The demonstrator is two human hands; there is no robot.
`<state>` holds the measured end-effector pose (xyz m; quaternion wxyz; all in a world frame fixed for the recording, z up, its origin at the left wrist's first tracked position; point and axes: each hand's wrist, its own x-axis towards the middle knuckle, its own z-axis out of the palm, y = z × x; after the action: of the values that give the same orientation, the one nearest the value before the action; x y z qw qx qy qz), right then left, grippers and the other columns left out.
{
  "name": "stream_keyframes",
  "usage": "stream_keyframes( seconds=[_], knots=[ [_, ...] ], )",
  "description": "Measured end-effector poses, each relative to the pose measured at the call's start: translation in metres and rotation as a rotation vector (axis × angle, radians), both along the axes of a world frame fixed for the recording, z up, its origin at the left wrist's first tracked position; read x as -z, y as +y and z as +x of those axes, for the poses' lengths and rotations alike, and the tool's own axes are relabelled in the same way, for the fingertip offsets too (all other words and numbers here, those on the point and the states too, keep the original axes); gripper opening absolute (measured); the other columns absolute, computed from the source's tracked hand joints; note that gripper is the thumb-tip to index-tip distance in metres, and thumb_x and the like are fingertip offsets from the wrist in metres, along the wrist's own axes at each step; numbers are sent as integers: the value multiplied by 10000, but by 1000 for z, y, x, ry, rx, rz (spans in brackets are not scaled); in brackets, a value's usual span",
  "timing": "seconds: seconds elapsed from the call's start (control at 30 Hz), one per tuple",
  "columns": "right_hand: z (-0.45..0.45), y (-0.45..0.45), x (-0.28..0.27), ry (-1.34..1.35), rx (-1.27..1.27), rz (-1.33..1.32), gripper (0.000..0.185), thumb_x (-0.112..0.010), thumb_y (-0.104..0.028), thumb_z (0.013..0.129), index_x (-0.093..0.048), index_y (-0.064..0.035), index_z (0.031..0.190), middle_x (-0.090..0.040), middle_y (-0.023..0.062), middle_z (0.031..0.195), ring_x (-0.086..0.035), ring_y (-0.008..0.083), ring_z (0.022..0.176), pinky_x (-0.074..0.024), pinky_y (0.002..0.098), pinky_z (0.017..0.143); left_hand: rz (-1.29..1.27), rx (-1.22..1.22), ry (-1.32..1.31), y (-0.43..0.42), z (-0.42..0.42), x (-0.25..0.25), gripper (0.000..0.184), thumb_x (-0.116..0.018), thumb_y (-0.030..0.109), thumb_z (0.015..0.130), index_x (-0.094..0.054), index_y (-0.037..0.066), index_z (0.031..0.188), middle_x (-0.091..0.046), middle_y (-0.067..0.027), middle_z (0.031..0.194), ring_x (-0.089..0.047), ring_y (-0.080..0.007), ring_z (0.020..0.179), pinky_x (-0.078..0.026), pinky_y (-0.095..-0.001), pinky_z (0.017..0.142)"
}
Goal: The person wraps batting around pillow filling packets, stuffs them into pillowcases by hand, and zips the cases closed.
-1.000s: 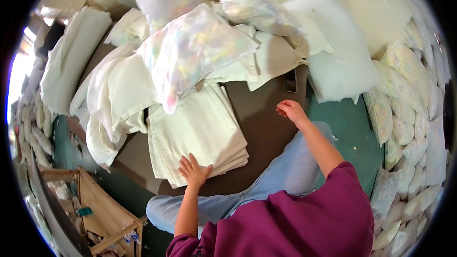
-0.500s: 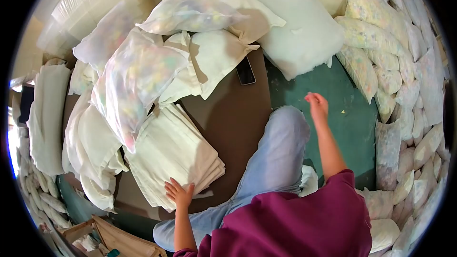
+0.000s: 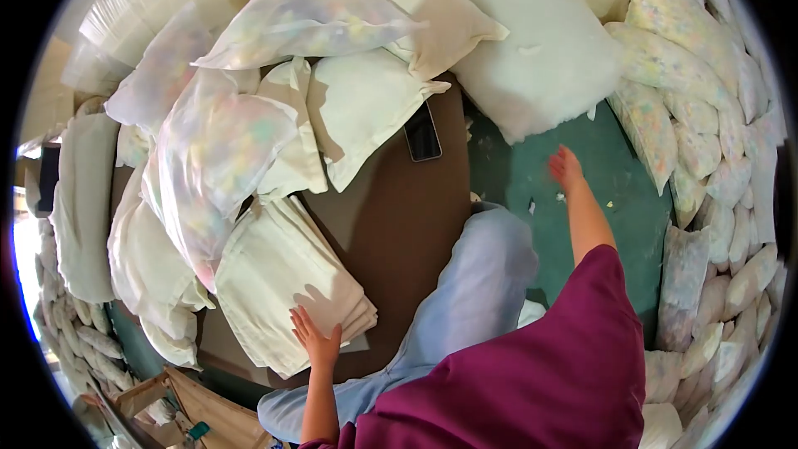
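My left hand [image 3: 317, 342] is open, its fingers spread at the near edge of a stack of folded cream cloth covers [image 3: 270, 278]. Whether the fingertips touch the cloth I cannot tell. Out to the right, my right hand [image 3: 566, 168] is over the green surface [image 3: 611, 224], near the big white fluffy pillow [image 3: 536, 58]. Its fingers are smeared by motion, and nothing shows plainly in them. Small white scraps [image 3: 560, 197] lie by that wrist. Beyond the stack, a clear bag of coloured stuffing [image 3: 220, 145] leans against cream cushions [image 3: 362, 96].
A phone [image 3: 424, 133] lies on the brown board [image 3: 391, 208]. Another bag of coloured stuffing [image 3: 312, 25] rests on the cushions. Several filled bags [image 3: 673, 66] are piled at the right. A wooden box [image 3: 212, 403] stands at lower left, and my bent knee [image 3: 499, 241] is between my hands.
My right hand has moved slightly to the right over the green surface, and its sleeve has swung forward. My left hand stays beside the cloth stack. The view has shifted a little.
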<state>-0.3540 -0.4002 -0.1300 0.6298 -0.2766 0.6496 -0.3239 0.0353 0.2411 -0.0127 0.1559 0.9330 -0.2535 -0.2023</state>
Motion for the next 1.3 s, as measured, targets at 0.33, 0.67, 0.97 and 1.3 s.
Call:
stream_keyframes(
  seconds=[0.33, 0.67, 0.97, 1.3],
  knots=[
    [-16, -161, 21, -122, 596, -197, 528, -717, -334, 808, -537, -104, 1249, -586, 71, 1100, -554, 227, 959, -500, 359, 764, 369, -74, 74, -52, -19, 26, 1305, -710, 676, 639, 60, 89, 1514, 125, -245, 1552, 182, -466, 1404, 124, -628, 1067],
    [98, -308, -123, -298, 49, -267, 491, -669, -506, 806, -611, -146, 1135, -647, 30, 984, -595, 170, 911, -507, 337, 688, 422, -72, 105, -51, -17, 31, 1333, -726, 646, 634, 102, 63, 1501, 175, -255, 1538, 208, -469, 1395, 132, -632, 1060],
    [87, -236, -416, -458, 384, -743, 451, -502, -315, 886, -560, -61, 1254, -569, 117, 1292, -512, 362, 1197, -338, 533, 1058, 360, -42, 114, -52, -17, 24, 1311, -703, 662, 657, 109, 72, 1500, 180, -261, 1534, 187, -479, 1397, 125, -636, 1065],
    [100, -168, -403, 321, -268, -640, 385, -676, -478, 808, -651, -97, 859, -578, 59, 635, -560, 192, 516, -442, 321, 427, 305, -139, 101, -71, -17, 5, 1272, -757, 593, 598, -51, 54, 1509, 46, -282, 1546, 94, -485, 1415, 52, -704, 1044]
  ],
)
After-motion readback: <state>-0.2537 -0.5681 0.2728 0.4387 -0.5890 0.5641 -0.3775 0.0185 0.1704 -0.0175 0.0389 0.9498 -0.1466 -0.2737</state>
